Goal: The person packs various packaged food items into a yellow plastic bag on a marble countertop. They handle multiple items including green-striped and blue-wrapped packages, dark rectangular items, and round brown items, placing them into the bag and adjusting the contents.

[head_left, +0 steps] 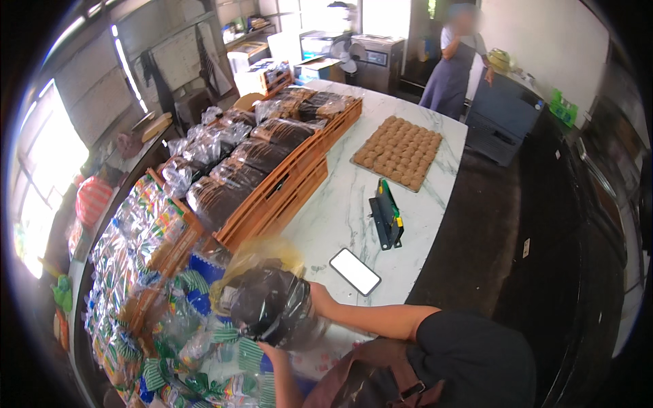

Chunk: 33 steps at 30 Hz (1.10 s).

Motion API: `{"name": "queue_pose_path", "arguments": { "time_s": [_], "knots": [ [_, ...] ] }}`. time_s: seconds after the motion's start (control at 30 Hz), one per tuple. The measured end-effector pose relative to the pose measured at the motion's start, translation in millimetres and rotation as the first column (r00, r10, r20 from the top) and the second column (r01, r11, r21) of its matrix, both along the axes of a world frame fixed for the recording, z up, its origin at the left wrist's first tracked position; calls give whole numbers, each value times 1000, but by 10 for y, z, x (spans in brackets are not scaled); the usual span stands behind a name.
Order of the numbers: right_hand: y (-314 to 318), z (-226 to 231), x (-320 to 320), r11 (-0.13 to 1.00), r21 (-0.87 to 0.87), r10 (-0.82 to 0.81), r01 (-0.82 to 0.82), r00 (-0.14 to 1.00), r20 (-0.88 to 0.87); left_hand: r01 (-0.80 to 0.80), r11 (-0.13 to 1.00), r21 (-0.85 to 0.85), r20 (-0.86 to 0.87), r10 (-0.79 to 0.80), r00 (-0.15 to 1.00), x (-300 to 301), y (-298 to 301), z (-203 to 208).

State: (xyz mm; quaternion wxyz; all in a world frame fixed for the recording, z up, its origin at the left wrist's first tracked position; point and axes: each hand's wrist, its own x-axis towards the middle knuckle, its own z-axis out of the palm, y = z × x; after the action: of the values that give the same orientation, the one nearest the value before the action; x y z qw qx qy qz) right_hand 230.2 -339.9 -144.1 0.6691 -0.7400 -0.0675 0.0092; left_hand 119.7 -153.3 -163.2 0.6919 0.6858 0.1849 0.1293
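A dark brown loaf in a clear plastic bag (269,299) is held up in front of my body, at the left end of the table. My right hand (318,300) grips its right side, fingers partly hidden behind the plastic. My left hand (272,353) holds its near lower edge, most of the fingers out of sight beneath it. A yellowish translucent plastic bag (275,253) bulges just behind the loaf. Around and below lie packs in clear, green-striped and blue wrapping (197,347).
An orange crate (286,194) of bagged dark loaves (248,163) stands beyond. On the marble-patterned table (333,204) lie a white-screened phone (355,271), a black-green tablet stand (386,214) and a tray of round brown dough pieces (398,151). A person in an apron (454,68) stands at the far right.
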Motion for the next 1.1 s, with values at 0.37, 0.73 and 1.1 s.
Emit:
{"name": "queue_pose_path", "arguments": {
  "time_s": [0.37, 0.73, 1.1],
  "knots": [
    [-510, -21, -225, 910, 374, 410, -179, 517, -752, -190, 846, -498, -304, 35, 952, -311, -204, -144],
    [-754, 662, -679, 843, 538, 479, -17, 479, -735, -206, 480, -853, -327, -184, 927, -882, -519, 936],
    [-738, -588, -522, 877, -277, 302, -393, 899, -319, 288, 915, 281, -322, -193, 927, -866, -488, -126]
  ]
}}
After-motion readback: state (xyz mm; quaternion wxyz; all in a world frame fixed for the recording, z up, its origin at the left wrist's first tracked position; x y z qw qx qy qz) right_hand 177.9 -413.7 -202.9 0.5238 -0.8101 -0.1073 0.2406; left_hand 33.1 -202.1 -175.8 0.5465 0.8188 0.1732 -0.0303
